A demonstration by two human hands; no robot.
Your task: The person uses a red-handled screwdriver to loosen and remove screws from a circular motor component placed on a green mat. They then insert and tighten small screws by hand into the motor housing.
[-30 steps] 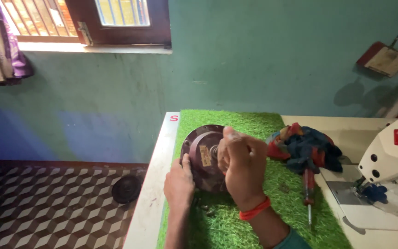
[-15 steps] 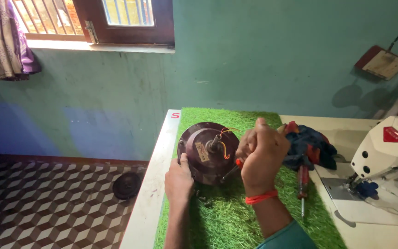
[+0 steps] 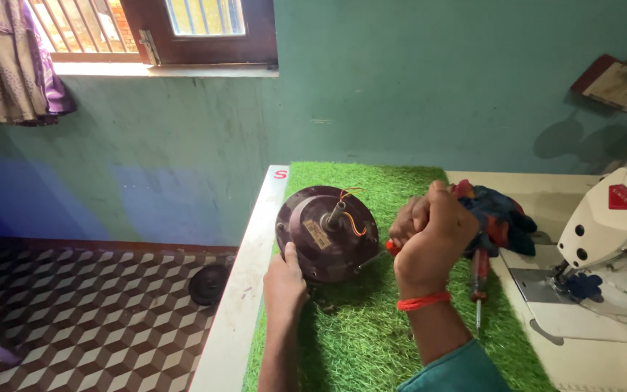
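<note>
meanwhile left hand steadies motor; right hand grip holds screwdriver.

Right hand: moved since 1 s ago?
Yes. The right hand has come off the motor housing, shifting right toward the cloth bundle, gripping a screwdriver.

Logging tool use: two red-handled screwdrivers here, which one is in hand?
The screwdriver gripped in the right hand, tip at the brown motor. The other screwdriver lies untouched on the green mat.
</note>
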